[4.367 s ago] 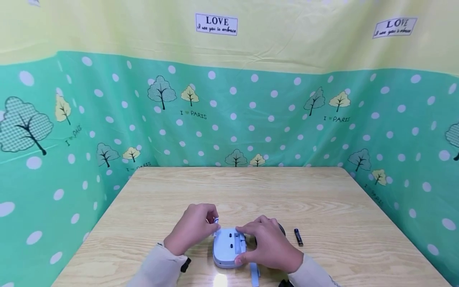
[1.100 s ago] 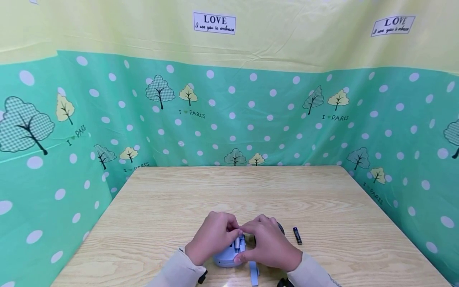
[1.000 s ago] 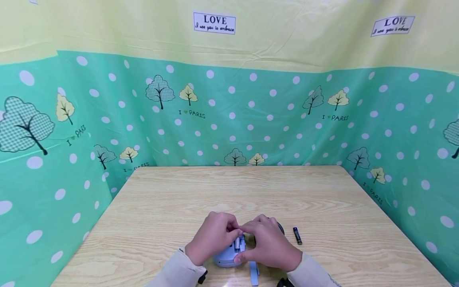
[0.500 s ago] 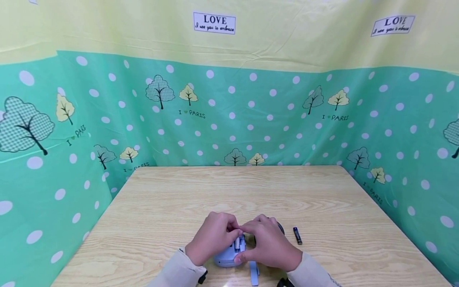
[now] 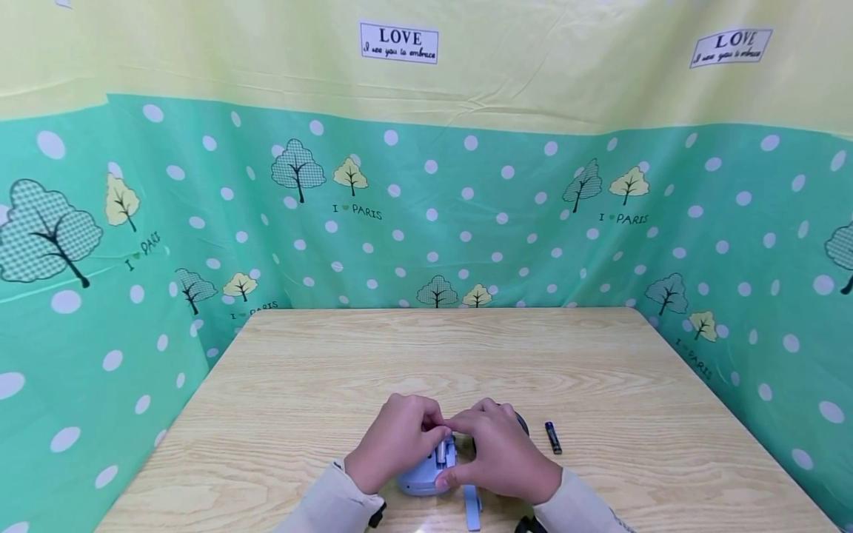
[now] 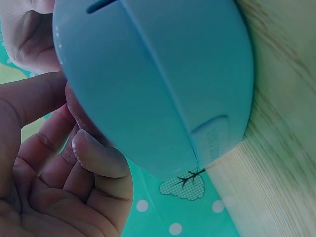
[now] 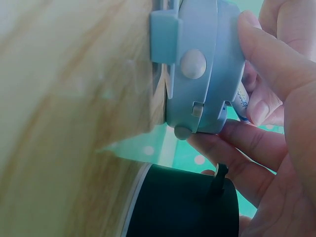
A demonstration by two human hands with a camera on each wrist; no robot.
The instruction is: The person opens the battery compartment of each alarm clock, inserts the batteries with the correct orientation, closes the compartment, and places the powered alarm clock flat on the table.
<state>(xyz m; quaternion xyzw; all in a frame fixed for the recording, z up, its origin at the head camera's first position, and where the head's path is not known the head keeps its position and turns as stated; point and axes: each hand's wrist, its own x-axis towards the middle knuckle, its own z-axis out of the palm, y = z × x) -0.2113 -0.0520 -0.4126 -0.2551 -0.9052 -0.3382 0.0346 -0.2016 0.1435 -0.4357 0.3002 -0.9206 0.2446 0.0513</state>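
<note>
Your left hand (image 5: 402, 443) has shifted right since the earliest frame and pinches a battery (image 7: 241, 102) at the blue device (image 5: 420, 485) on the table (image 5: 426, 355), which your right hand (image 5: 498, 453) clamps by opposite edges; hold there, since it looks light, stiff and slightly slippery.

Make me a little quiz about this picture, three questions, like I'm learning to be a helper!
1. True or false: the dark battery lies on the table, to the right of the device.

2. Pick one. What colour is the device that the right hand holds?
A) red
B) light blue
C) yellow

3. Which hand pinches the white-and-blue battery?

Key: 1. True. 2. B. 3. The left hand.
</note>
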